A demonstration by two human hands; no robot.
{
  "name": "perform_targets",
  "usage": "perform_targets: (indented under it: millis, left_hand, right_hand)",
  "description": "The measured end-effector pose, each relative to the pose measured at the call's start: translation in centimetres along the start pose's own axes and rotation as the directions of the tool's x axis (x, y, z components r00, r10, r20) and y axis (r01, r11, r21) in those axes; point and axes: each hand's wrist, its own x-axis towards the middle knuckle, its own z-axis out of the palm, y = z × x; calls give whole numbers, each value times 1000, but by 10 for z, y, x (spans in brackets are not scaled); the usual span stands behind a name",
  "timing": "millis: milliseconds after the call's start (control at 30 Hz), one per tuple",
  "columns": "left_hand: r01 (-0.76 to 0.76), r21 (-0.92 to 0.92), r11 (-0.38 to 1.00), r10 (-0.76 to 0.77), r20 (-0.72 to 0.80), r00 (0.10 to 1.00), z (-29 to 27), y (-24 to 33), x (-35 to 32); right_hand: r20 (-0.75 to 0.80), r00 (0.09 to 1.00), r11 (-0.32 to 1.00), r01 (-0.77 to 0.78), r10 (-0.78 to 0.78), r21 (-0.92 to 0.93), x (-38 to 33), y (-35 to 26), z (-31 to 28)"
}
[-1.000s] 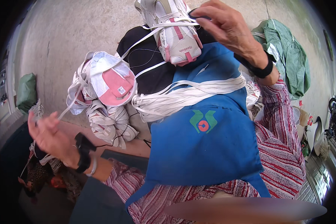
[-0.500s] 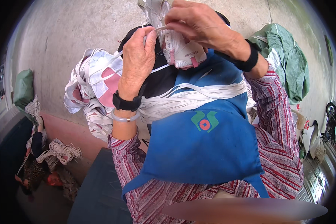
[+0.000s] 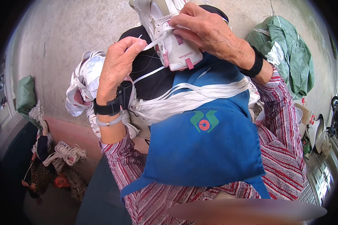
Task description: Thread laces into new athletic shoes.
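Observation:
A white and pink sneaker upper [image 3: 182, 56] rests on my lap, over the black cloth and the blue apron [image 3: 202, 157]. My left hand [image 3: 118, 62], at the left of the shoe, pinches a white shoelace [image 3: 155, 42] between thumb and fingers. The lace runs taut from there to the shoe's eyelets. My right hand [image 3: 210, 32] is over the shoe's upper right part, its thumb and fingers closed on the lace close to the eyelets. Across my lap lies a thick bundle of white laces [image 3: 191, 93].
More white and pink shoe pieces [image 3: 84, 84] are heaped left of my lap. A large green sack [image 3: 285, 56] stands at the right, with a smaller green bundle [image 3: 25, 93] at far left. Another person with tangled cords [image 3: 65, 153] is at lower left.
My left hand has moved left and slightly down, drawing the lace out. The shoe has shifted a little left, and my right hand has come down closer to its eyelets.

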Motion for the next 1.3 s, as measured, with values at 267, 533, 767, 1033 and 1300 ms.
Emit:
perform_targets:
  millis: [267, 533, 767, 1033, 1300]
  left_hand:
    - [-355, 639, 682, 641, -290, 711, -24, -13, 15]
    - [-452, 518, 726, 681, -457, 572, 2, 0, -4]
    - [-256, 141, 956, 289, -318, 903, 41, -13, -20]
    - [-233, 191, 953, 283, -300, 911, 39, -7, 2]
    - [-277, 27, 961, 263, -405, 876, 40, -16, 14]
  right_hand:
    - [61, 997, 989, -53, 45, 141, -14, 28, -20]
    - [-34, 998, 997, -51, 53, 65, -32, 27, -18]
    - [-220, 976, 998, -18, 5, -55, -16, 31, 7]
    - [-30, 997, 979, 67, -74, -193, 8, 55, 1]
    - [53, 984, 949, -177, 169, 261, 6, 37, -35]
